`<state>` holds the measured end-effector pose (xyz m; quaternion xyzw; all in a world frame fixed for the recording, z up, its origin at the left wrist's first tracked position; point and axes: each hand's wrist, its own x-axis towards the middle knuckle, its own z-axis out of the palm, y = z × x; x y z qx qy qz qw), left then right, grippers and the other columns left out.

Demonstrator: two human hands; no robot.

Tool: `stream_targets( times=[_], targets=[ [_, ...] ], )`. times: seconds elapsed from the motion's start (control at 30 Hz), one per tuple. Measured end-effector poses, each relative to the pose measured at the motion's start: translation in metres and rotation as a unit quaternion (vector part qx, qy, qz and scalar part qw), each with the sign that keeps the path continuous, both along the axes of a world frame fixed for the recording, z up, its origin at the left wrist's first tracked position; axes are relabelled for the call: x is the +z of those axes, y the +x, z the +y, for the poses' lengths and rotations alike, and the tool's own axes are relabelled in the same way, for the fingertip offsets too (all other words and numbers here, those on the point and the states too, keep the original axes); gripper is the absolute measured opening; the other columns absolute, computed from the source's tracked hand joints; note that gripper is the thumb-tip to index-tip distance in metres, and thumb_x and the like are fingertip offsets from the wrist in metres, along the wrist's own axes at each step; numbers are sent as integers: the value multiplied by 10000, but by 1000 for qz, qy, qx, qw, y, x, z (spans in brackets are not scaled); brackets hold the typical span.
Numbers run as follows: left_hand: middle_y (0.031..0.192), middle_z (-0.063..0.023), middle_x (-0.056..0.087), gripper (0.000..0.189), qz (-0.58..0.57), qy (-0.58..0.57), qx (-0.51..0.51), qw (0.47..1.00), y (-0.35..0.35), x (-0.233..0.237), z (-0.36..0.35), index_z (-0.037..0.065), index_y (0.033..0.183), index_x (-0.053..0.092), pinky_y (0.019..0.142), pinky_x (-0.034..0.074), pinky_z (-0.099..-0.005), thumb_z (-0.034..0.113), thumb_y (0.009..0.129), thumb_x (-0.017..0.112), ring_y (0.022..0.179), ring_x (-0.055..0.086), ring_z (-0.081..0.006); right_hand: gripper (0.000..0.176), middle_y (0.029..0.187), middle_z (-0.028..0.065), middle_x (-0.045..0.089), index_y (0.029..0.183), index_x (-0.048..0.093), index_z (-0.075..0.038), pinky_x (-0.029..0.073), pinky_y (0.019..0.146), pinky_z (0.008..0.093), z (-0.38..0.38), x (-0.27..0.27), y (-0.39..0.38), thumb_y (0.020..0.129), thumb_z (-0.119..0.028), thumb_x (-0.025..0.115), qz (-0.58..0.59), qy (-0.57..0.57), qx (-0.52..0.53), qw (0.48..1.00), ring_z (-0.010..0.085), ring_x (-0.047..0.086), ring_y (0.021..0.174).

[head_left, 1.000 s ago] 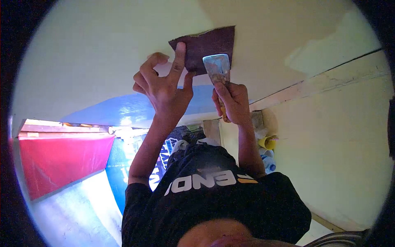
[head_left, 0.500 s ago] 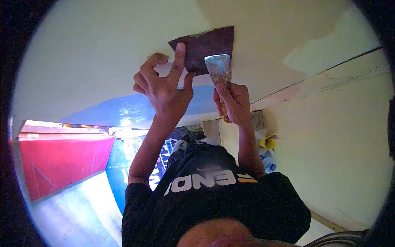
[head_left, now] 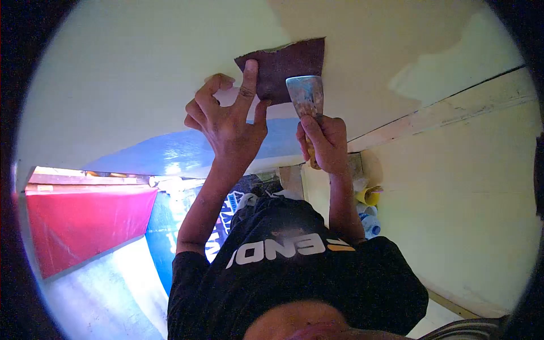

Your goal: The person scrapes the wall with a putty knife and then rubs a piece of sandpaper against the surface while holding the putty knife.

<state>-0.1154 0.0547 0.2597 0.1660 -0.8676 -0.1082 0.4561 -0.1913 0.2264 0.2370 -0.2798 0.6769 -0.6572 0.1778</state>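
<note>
A torn-edged, dark brown sheet that looks like sandpaper (head_left: pixel 280 62) is raised in front of the pale painted surface. My left hand (head_left: pixel 229 122) grips this sheet at its left and lower edges, index fingertip on its face and thumb at the bottom; the other fingers curl away. My right hand (head_left: pixel 326 139) is closed round the handle of a putty knife (head_left: pixel 306 93), its wide blade pointing up. The stained metal blade overlaps the sheet's lower right corner.
Pale painted board (head_left: pixel 141 68) spans the upper view, with a darker patch (head_left: pixel 362 39) and a blue area (head_left: pixel 170 150). A seam runs along the right wall (head_left: pixel 453 170). Behind my right arm are a yellow container (head_left: pixel 369 196) and a plastic bottle (head_left: pixel 371 225). Red sheeting (head_left: pixel 90 226) hangs left.
Both hands, the sandpaper and the putty knife have shifted very slightly right and down in view. Their grips look the same.
</note>
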Motion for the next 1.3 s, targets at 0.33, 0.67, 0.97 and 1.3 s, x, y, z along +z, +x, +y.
stream_targets(
  times=[0.33, 0.67, 0.97, 1.3],
  targets=[
    [1140, -76, 478, 894, 16, -35, 22, 999, -2, -3, -1, 299, 1367, 609, 902, 314, -445, 204, 532, 912, 1092, 429, -273, 451, 526, 25, 521, 674, 582, -24, 376, 387, 265, -7, -4, -13, 1026, -302, 534, -5, 27, 17, 999, 95, 483, 411],
    [1182, -71, 468, 800, 10, 0, -4, 1000, -1, -5, -1, 353, 1342, 622, 870, 265, -437, 148, 609, 865, 1071, 379, -291, 476, 512, 25, 514, 665, 565, -27, 378, 385, 261, -4, -16, -10, 1027, -335, 525, -41, 53, 27, 997, 93, 481, 407],
    [1147, -62, 473, 795, 23, 6, -3, 1000, -3, -2, -2, 358, 1341, 624, 888, 269, -440, 150, 612, 864, 1068, 382, -288, 490, 512, 18, 516, 660, 559, -36, 375, 369, 259, -3, -5, -9, 1035, -345, 500, -23, 97, 33, 994, 93, 486, 394],
    [1146, -79, 482, 863, 14, -33, 19, 999, -2, -6, -2, 302, 1366, 610, 894, 315, -450, 251, 560, 915, 1085, 424, -273, 471, 515, 23, 507, 672, 552, -32, 375, 368, 266, -6, 26, 7, 1040, -320, 493, 38, 53, 40, 997, 95, 476, 393]
  ],
)
